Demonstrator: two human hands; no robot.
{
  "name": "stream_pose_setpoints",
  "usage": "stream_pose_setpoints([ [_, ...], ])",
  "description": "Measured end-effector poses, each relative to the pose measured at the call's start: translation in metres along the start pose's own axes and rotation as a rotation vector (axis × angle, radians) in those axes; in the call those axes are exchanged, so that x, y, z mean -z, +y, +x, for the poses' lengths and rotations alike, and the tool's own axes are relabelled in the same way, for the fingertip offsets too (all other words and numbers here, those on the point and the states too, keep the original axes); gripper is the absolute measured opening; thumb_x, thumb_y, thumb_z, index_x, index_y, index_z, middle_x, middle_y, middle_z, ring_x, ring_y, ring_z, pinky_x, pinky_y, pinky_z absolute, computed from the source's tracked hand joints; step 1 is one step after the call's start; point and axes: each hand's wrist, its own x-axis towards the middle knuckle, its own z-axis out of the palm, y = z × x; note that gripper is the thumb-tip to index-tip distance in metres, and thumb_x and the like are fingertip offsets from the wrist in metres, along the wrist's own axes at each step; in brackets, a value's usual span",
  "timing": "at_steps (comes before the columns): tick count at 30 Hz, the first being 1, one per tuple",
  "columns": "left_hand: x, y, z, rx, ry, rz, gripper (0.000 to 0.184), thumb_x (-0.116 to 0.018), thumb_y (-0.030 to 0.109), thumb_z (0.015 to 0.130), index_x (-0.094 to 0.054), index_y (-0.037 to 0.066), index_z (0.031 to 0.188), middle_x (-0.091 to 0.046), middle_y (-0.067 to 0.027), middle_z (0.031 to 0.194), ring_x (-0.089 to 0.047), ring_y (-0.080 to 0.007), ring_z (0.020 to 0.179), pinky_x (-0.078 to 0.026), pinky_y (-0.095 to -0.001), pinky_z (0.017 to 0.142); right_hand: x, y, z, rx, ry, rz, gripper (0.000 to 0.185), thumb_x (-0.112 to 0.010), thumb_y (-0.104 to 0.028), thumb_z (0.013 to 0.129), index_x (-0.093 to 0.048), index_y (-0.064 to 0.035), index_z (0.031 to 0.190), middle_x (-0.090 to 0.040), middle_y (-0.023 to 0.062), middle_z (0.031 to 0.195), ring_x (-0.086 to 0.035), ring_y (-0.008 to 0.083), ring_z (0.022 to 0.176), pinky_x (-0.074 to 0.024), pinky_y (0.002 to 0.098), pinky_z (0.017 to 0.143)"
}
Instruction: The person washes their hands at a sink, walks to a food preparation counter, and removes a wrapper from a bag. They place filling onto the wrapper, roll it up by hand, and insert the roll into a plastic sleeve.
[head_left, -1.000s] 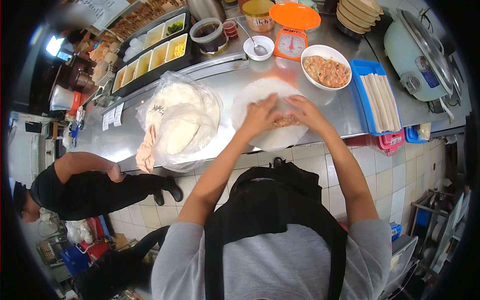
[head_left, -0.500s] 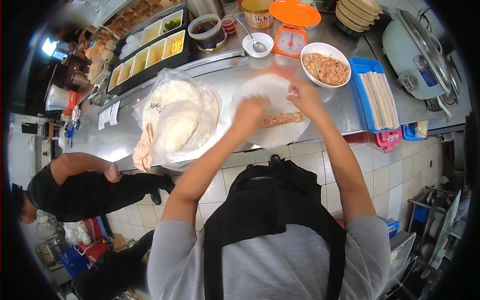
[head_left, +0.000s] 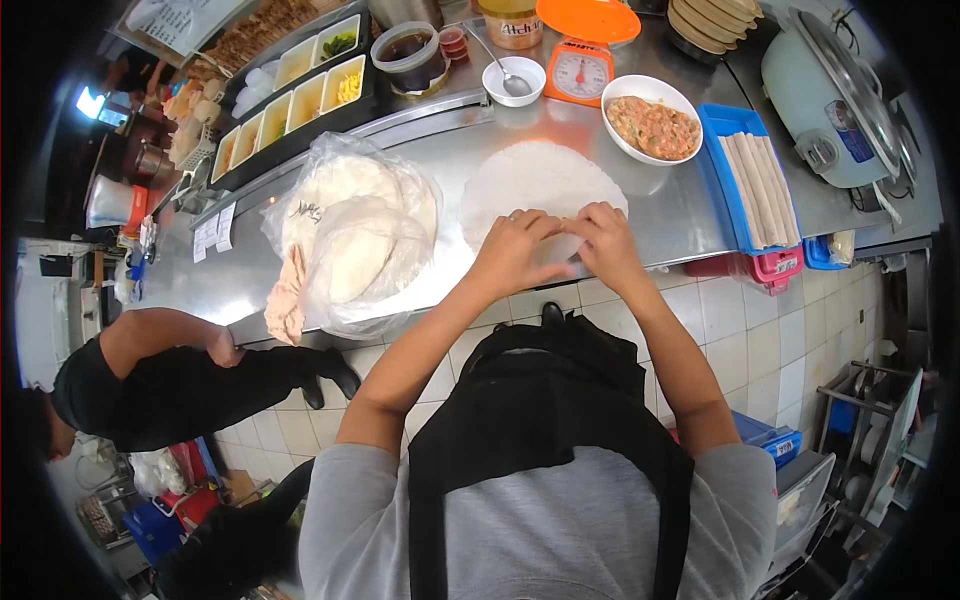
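A round white spring roll wrapper [head_left: 535, 185] lies on the steel counter, its near part under my hands. My left hand [head_left: 515, 252] is curled over the near edge of the wrapper, with fingers in front and thumb behind. Close beside it, my right hand [head_left: 610, 248] has bent fingers gripping the same edge, and the fingertips of both hands almost meet. My hands hide the strip of minced filling. Beyond them stands a white bowl [head_left: 613, 92] of minced filling [head_left: 655, 128]. To the left, more wrappers [head_left: 365, 250] sit in a clear plastic bag.
A blue tray [head_left: 718, 118] holds several rolled sticks [head_left: 760, 190] at right. Behind are an orange scale [head_left: 580, 75], a small bowl with a spoon [head_left: 515, 85] and a tub of dark liquid [head_left: 408, 55]. A rice cooker [head_left: 825, 110] stands far right. A co-worker [head_left: 150, 380] is at left.
Both hands have come down toward the near edge of the wrapper and closer together. The filling strip, visible earlier, is now covered by the hands.
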Motion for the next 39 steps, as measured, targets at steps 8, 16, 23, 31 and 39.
stream_pose_setpoints([
  [8,-0.027,-0.013,-0.069,-0.205,0.001,0.212,0.032,-0.059,0.007,0.068,-0.058,0.007,0.1,-0.059,-0.0076,0.098,-0.056,-0.025,0.092,-0.04,-0.0387,0.082,0.001,0.012,-0.044,0.149,-0.024,-0.045,0.02,-0.06,0.0,0.07,-0.066,-0.0086,0.087,-0.062,0.0038,0.087,-0.055,0.0247,0.091,-0.0372,0.0389,0.085],
  [16,-0.015,-0.065,-0.001,-0.001,-0.089,0.317,0.01,-0.061,0.014,0.072,-0.064,0.008,0.08,-0.061,-0.0072,0.088,-0.058,-0.0218,0.082,-0.042,-0.034,0.073,-0.009,0.011,0.029,-0.024,0.087,-0.151,0.023,-0.057,-0.004,0.077,-0.061,-0.0085,0.099,-0.061,0.0052,0.094,-0.054,0.0268,0.094,-0.0343,0.0422,0.09],
  [23,-0.002,-0.096,0.025,0.037,-0.09,-0.021,0.017,-0.068,0.007,0.07,-0.064,0.003,0.086,-0.062,-0.0114,0.085,-0.061,-0.0286,0.074,-0.049,-0.0383,0.07,-0.055,0.007,0.039,0.156,-0.026,0.031,0.024,-0.062,-0.019,0.078,-0.06,-0.0071,0.099,-0.057,0.0093,0.096,-0.052,0.0266,0.095,-0.04,0.0428,0.083],
  [31,-0.004,-0.101,0.014,0.145,-0.175,-0.134,0.016,-0.071,0.006,0.068,-0.067,0.012,0.082,-0.055,-0.0085,0.097,-0.053,-0.0286,0.096,-0.045,-0.0353,0.083,-0.048,-0.009,0.029,0.027,-0.145,-0.043,0.039,-0.07,-0.034,0.071,-0.063,-0.0049,0.095,-0.056,0.0091,0.093,-0.051,0.0275,0.096,-0.039,0.0407,0.084],
  [39,-0.007,-0.107,0.005,0.227,-0.229,-0.216,0.016,-0.07,0.008,0.072,-0.07,0.011,0.088,-0.048,-0.0085,0.104,-0.048,-0.0254,0.102,-0.041,-0.0329,0.089,-0.047,-0.016,0.031,0.027,-0.167,-0.096,0.046,-0.072,-0.038,0.067,-0.061,-0.0073,0.1,-0.056,0.0071,0.095,-0.05,0.0263,0.096,-0.0372,0.0416,0.083],
])
